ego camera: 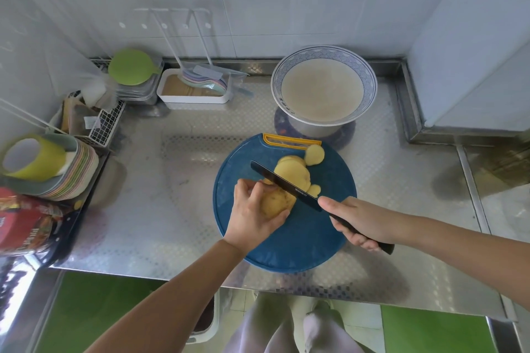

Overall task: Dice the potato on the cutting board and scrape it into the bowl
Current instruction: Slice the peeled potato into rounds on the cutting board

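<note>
- The right hand (358, 221) grips the handle of the long black knife (286, 185).
- The left hand (252, 215) holds the yellow potato (276, 203) on the round blue plastic cutting board (301, 246); the blade touches the potato.
- Round yellow slices (292, 172) lie just behind the blade.
- The white bowl with blue patterned rim (370, 77) stands beyond the board on the steel counter (172, 180).

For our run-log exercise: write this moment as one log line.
slicing | left hand holds potato | right hand grips knife | slices on board

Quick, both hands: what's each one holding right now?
Left hand: grips the potato on the cutting board.
Right hand: grips the knife handle.
</note>
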Tool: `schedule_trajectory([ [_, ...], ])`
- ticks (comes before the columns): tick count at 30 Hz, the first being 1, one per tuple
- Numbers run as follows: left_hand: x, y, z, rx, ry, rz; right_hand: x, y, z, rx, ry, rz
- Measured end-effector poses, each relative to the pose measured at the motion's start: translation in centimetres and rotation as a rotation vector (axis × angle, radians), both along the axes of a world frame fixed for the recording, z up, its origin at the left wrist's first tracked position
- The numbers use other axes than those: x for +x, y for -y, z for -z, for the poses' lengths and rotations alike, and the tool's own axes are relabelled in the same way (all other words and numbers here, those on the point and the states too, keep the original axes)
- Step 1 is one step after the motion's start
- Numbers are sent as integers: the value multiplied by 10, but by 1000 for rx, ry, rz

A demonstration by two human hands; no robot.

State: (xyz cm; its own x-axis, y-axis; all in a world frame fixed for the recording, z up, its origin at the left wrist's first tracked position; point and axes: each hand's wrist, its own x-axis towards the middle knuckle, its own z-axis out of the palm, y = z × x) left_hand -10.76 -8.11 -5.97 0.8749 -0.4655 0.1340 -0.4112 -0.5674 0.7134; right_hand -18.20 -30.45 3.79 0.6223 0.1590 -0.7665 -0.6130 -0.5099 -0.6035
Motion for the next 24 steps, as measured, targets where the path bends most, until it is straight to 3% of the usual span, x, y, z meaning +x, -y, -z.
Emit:
schedule_trajectory([
  [24,5,2,2,-13,-23,-40,27,-15,22,4,-39,5],
])
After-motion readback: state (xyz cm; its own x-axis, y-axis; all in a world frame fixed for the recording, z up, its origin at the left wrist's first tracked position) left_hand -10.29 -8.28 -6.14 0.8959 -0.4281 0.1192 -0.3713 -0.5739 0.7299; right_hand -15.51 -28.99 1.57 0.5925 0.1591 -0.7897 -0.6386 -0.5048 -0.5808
